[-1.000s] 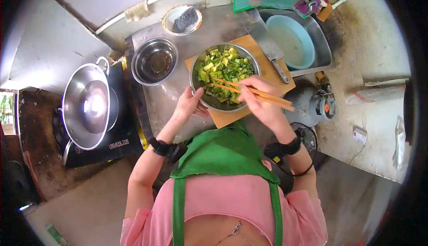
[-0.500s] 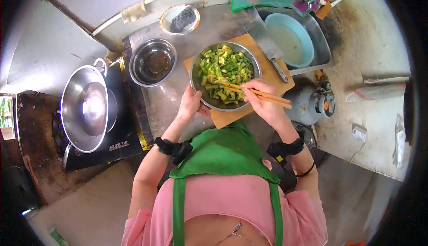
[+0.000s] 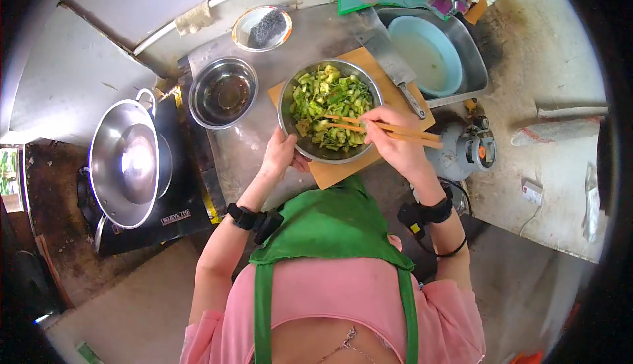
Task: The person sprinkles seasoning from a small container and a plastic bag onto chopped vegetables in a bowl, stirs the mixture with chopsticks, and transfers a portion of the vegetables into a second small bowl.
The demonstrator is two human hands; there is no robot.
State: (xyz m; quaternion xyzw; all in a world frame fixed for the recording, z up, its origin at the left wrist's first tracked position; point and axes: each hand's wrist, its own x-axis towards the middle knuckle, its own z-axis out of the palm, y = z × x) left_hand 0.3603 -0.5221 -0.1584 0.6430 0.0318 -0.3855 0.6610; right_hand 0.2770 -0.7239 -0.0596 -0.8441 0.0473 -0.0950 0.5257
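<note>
A steel mixing bowl (image 3: 285,125) full of chopped green vegetables (image 3: 333,100) rests partly on a wooden cutting board (image 3: 333,174). My left hand (image 3: 282,151) grips the bowl's near left rim, thumb up on the wall and fingers curled underneath. In my right hand (image 3: 395,138) is a pair of wooden chopsticks (image 3: 415,137), their tips in among the vegetables near the bowl's middle. On the board's right part lies a cleaver (image 3: 393,67), its handle pointing toward me.
Left of the bowl stands a steel basin (image 3: 224,93) with brown residue; behind it, an enamel bowl (image 3: 254,11) holding a dark scouring pad. A wok (image 3: 138,166) sits on a black cooktop (image 3: 181,192). At right are a sink with a blue tub (image 3: 428,54) and a gas cylinder (image 3: 461,153).
The chopsticks have shifted slightly and now slant less, and my right hand has moved a little to the right. The vegetables are rearranged. My left hand keeps its hold on the bowl.
</note>
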